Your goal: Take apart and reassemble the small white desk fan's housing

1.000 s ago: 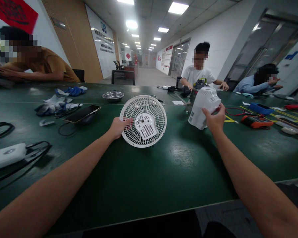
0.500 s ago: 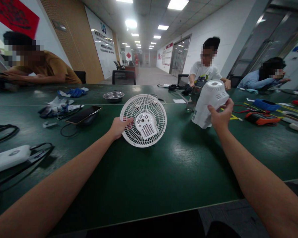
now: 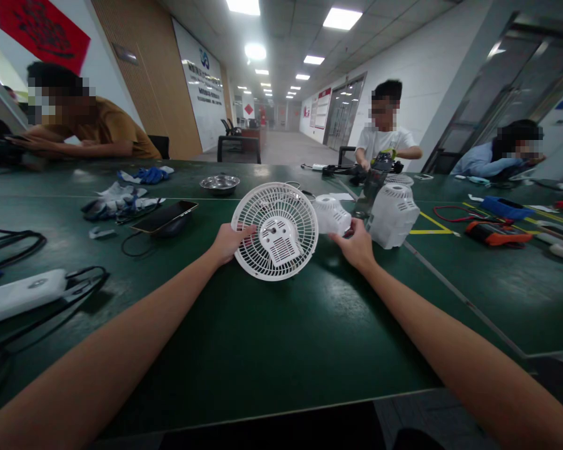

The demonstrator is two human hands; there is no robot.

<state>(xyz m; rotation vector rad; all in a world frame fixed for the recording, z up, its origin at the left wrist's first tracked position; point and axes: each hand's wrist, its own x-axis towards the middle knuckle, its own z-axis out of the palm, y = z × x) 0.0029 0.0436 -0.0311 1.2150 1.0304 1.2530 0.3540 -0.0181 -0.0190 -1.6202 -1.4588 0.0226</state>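
My left hand [image 3: 229, 242] is closed on the left rim of a round white fan grille [image 3: 249, 261], thumb over the bars. A vented white motor housing [image 3: 281, 242] sits at the middle of the grille, which is tilted up above the table. My right hand [image 3: 355, 245] grips a white plastic cover [image 3: 331, 214] with vent slots, lying on its side just right of the grille. Part of that cover is hidden behind the grille. Beyond my right hand, more white vented covers [image 3: 394, 217] stand upright on the table, apparently nested.
To the left are a phone [image 3: 166, 216], gloves [image 3: 117, 200], and a white power strip [image 3: 23, 297] with black cables. A metal bowl [image 3: 219, 184] stands farther back. An orange meter [image 3: 496, 234] and a blue tray [image 3: 505, 207] lie right. Several people sit around the green table [image 3: 272, 350].
My right hand has moved left from the upright covers, bringing one white cover beside the grille. The other covers now stand on the table. My left hand keeps its hold on the grille.
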